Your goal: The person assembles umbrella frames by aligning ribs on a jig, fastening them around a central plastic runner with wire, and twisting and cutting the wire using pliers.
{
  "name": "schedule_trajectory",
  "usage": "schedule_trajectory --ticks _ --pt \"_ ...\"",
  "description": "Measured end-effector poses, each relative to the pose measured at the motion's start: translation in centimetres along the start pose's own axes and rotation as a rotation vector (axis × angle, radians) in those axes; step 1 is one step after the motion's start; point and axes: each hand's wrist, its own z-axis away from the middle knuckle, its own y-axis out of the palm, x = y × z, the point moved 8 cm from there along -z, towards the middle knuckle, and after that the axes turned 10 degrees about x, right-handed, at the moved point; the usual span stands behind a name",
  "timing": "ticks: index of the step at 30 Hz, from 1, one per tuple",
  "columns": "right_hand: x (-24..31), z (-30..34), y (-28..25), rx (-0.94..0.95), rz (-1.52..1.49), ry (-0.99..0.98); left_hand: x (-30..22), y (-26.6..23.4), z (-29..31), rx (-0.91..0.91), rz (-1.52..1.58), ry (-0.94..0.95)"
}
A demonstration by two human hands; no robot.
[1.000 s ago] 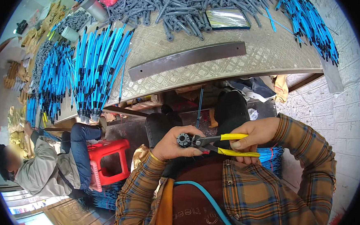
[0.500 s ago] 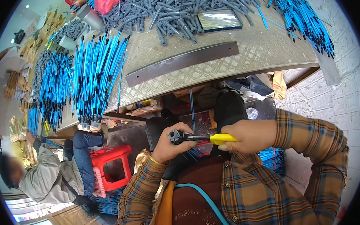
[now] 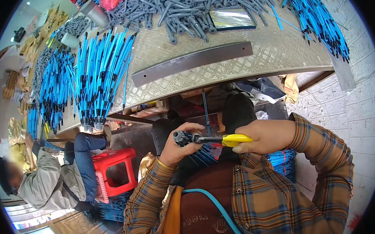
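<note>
In front of my lap, my left hand (image 3: 176, 147) is closed round a grey plastic piece with a ribbed round end (image 3: 181, 138). My right hand (image 3: 268, 137) grips pliers by their yellow handles (image 3: 237, 139). The dark metal head of the pliers (image 3: 196, 138) reaches to the left hand, close beside the grey piece. Whether the jaws bite on anything cannot be made out. Thin blue rods (image 3: 203, 153) show just below the hands; their upper ends are hidden.
The patterned tabletop (image 3: 194, 80) carries a dark metal bar (image 3: 193, 63), a heap of grey plastic tubes (image 3: 185, 10), a shallow tray (image 3: 232, 18) and bundles of blue rods (image 3: 101, 75). Left, another person (image 3: 49, 177) sits near a red stool (image 3: 113, 168).
The pliers and my right hand have shifted slightly right and up. My left fingers have lifted a little, and more of the blue rods below shows. The view has shifted slightly.
</note>
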Motion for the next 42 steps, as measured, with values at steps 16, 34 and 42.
schedule_trajectory --ticks 16,34,42 --pt "-8.7 14.3 -12.0 -1.074 0.329 0.415 5.0 5.8 -12.0 0.255 0.172 -0.290" --pt "-7.4 -4.7 2.3 -0.449 0.403 -0.170 4.6 -12.3 8.9 -0.568 0.876 0.600" --pt "4.9 -5.6 0.5 -0.594 -0.012 -0.760 3.2 -8.3 5.8 -0.562 0.992 0.427"
